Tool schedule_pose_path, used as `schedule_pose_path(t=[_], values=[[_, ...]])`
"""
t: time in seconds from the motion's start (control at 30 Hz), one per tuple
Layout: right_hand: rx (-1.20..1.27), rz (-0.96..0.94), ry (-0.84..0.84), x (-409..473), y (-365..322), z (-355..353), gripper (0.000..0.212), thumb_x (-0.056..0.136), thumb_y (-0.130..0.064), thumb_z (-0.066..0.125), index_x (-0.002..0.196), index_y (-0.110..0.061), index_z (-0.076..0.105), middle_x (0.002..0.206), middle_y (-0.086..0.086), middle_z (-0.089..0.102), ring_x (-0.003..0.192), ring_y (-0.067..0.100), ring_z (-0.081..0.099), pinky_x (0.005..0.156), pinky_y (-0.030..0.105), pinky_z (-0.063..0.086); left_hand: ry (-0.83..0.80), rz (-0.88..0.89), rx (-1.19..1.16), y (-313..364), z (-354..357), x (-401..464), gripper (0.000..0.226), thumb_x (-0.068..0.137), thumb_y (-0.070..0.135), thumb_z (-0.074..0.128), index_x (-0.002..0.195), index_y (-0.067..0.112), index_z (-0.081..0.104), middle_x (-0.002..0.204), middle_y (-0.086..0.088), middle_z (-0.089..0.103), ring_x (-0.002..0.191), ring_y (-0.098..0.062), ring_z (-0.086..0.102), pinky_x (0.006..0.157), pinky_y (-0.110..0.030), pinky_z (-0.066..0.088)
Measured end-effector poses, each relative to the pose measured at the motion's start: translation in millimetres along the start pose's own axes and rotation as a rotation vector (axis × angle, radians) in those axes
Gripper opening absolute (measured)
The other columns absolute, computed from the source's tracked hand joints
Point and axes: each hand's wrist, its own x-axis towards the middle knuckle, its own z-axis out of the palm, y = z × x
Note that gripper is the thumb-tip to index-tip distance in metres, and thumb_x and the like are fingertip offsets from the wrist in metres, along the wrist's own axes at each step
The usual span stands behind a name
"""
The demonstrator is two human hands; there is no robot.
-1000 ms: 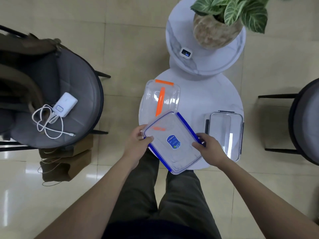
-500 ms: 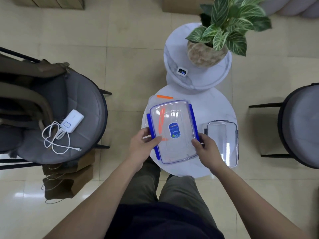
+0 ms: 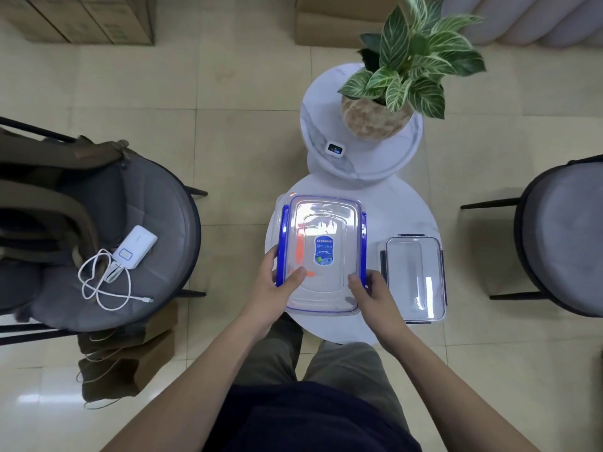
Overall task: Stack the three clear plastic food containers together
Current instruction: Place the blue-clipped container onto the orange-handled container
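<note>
A clear container with blue clips [image 3: 329, 223] lies squarely over the orange-clipped container [image 3: 299, 256], whose orange clips show through it, on the low round white table [image 3: 404, 210]. My left hand [image 3: 277, 285] grips its near left edge, thumb on the lid. Its near right corner is gripped by my right hand [image 3: 372, 295]. A third clear container with dark clips [image 3: 414, 275] sits alone to the right on the table, touched by neither hand.
A taller round stand [image 3: 326, 125] behind the table carries a potted plant [image 3: 391, 93] and a small device [image 3: 334, 148]. Grey chairs flank the table; the left chair [image 3: 156, 256] holds a power bank [image 3: 135, 252] with a cable and a bag. Cardboard boxes line the back.
The blue-clipped container was carried from the table's near edge, turned straight, and set over the orange-clipped one. Both hands went with it. The head view tilted up.
</note>
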Motion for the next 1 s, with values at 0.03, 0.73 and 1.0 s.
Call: schedule_pose_path(t=[0.03,0.73,1.0], values=[[0.036,0.012,-0.007,2.1,-2.6,0.3,0.038,0.093,-0.042,0.056,0.121,-0.019,0.046,0.114,-0.008,0.058,0.107,0.014,0.062,0.088,0.034,0.057,-0.005,-0.007,-0.013,0.3,-0.7,1.4,0.072,0.070,0.048,0.076,0.134,0.036,0.046,0.132,0.001,0.064,0.123,-0.022,0.064,0.098,-0.048,0.058],[0.168,-0.006,-0.128,56.5,-3.0,39.1,0.044,0.091,-0.033,0.063,0.130,-0.024,0.045,0.120,-0.006,0.064,0.105,0.014,0.068,0.071,0.024,0.060,0.089,-0.133,0.024,-2.8,-17.5,57.0,0.046,0.089,0.031,0.072,0.129,0.024,0.051,0.117,0.000,0.071,0.099,-0.016,0.073,0.073,-0.031,0.064],[0.143,0.011,-0.080,118.2,16.4,53.6,0.044,0.091,-0.037,0.062,0.130,-0.021,0.047,0.120,-0.002,0.065,0.105,0.017,0.069,0.076,0.030,0.062,0.109,-0.101,0.036,-23.7,-21.8,111.2,0.035,0.092,0.035,0.068,0.121,0.021,0.056,0.113,0.001,0.074,0.097,-0.014,0.075,0.085,-0.040,0.063]])
